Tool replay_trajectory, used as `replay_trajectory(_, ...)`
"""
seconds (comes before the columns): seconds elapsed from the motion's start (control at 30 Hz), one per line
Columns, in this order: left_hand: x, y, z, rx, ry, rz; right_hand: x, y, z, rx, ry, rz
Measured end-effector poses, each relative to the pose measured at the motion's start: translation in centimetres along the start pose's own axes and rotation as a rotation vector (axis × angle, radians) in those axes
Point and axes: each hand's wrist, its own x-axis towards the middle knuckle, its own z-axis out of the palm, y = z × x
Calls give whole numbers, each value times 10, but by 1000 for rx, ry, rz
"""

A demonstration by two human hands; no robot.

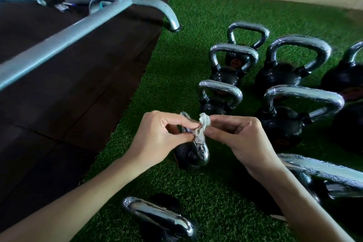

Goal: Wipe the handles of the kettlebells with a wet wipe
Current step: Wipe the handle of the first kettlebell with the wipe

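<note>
Head: left hand [157,139], right hand [241,139] pinch wet wipe [202,129] — kettlebells [284,76] crowd turf [186,45] behind.

Your left hand [157,139] and right hand [241,135] meet over the turf [176,68]. The wipe [201,129] is pinched between them, left hand at its 9 o'clock, right hand at its 3. Directly under the wipe stands a kettlebell [191,155]. From it, a second kettlebell [161,220] sits at 6 o'clock, nearest you, and a third kettlebell [324,171] at 4 o'clock. A row of three [231,65] runs away at 12 to 1 o'clock, with a pair [284,124] at 2 o'clock, right of that row. The frame [68,33] stands on the mat [68,94] at 10 o'clock, left of the turf.
</note>
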Motion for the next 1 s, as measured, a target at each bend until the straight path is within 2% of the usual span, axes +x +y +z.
replay_trajectory(0.07, 1, -2, -1, 5, -1, 1, 0, 1, 3, -27, 22, -17)
replay_trajectory(0.13, 3, -4, -1, 124, 0, -79, 2, 4, 5, -48, 130, -30)
replay_trajectory(0.27, 15, -12, 9, 437, -237, -348, 15, 11, 0, -134, 433, -28)
replay_trajectory(0.4, 21, -20, 11, 490, -277, -365, 33, 30, 4, -180, 473, 15)
replay_trajectory(0.5, 19, -25, -6, 433, -295, -437, 48, 52, 9, -229, 402, 100)
replay_trajectory(0.6, 17, -43, -37, 306, -357, -488, 64, 69, 19, -261, 262, 142)
replay_trajectory(0.83, 2, -84, -76, 145, -387, -466, 89, 99, 69, -557, -35, -17)
replay_trajectory(1.0, -1, -94, -80, 130, -386, -444, 91, 113, 78, -779, -141, -166)
